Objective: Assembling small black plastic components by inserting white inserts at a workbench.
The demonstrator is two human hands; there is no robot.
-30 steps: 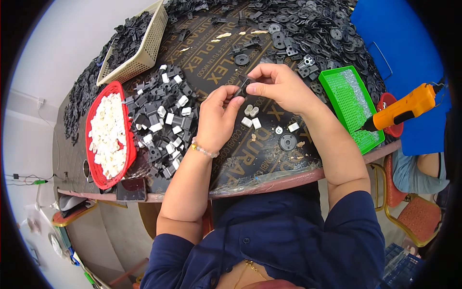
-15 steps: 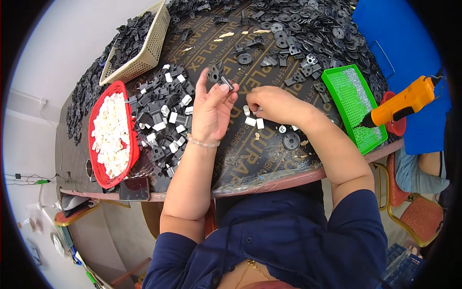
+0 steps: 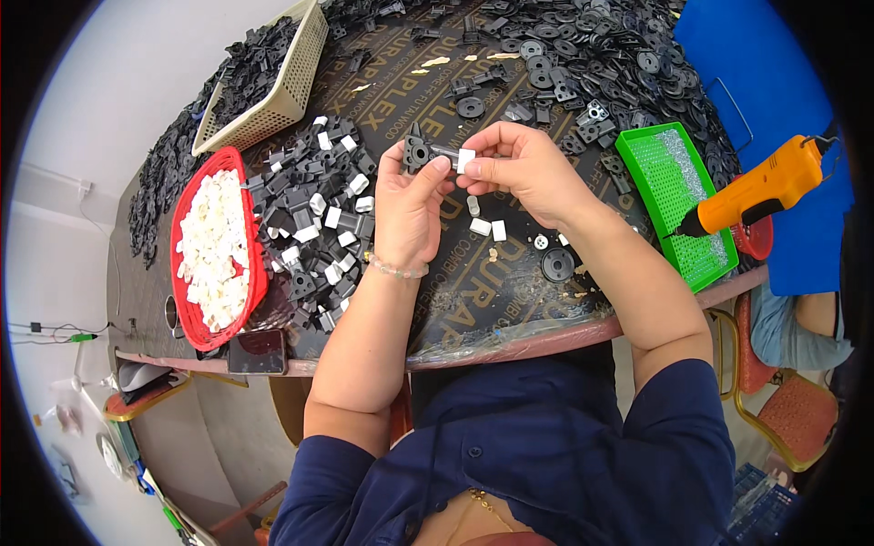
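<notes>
My left hand (image 3: 410, 205) holds a small black plastic part (image 3: 419, 150) between thumb and fingertips above the dark table (image 3: 473, 318). My right hand (image 3: 528, 173) pinches a small white plastic piece (image 3: 466, 160) right beside that black part, nearly touching it. Both hands are raised over the table's middle. Under them lie a few loose white pieces (image 3: 487, 226) and a round black disc (image 3: 557, 265).
A pile of assembled black-and-white parts (image 3: 314, 227) lies left of my hands. A red tray of white pieces (image 3: 214, 246) sits further left, a cream basket of black parts (image 3: 259, 86) behind it. Right: a green tray (image 3: 674, 200), an orange power screwdriver (image 3: 760, 187), heaps of black parts (image 3: 583, 55).
My left hand went out to the pile and came back with a black part. My right hand picked a white piece off the table and brought it up to the black part.
</notes>
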